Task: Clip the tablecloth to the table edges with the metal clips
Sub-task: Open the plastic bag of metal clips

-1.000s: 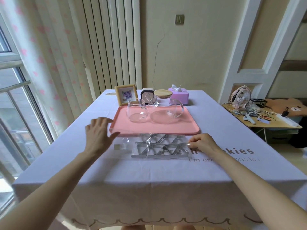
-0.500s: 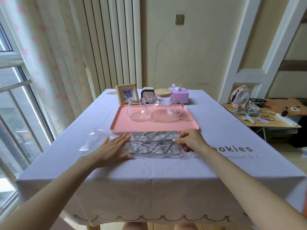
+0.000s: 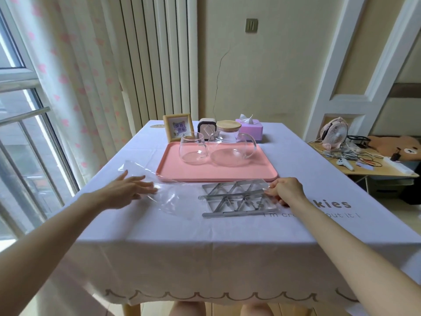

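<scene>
Over the worktop, hidden but for one wooden leg (image 3: 131,310), the pale tablecloth (image 3: 205,252) lies spread, its scalloped hem hanging loose down the near side.

Seen from the head camera, the metal clips (image 3: 237,199) lie in one flat, interlocked bundle on the cloth. They sit just in front of the pink tray (image 3: 216,176), which carries a glass cup (image 3: 193,151) and a glass teapot (image 3: 230,153). The right hand (image 3: 286,191) has its fingers curled round the bundle's right end, gripping it. Whether film lies between fingers and metal I cannot tell. The left hand (image 3: 129,190) lies flat with fingers straight, pressing on the clear plastic bag (image 3: 170,199), which trails leftward from the clips.

By my judgement the task is barely begun. The clips look part-way out of their wrapping, none is separated from the bundle, and no clip sits on any cloth edge in view. Left to do: finish unwrapping, split off single clips, and push them over the cloth at the edges.
</scene>
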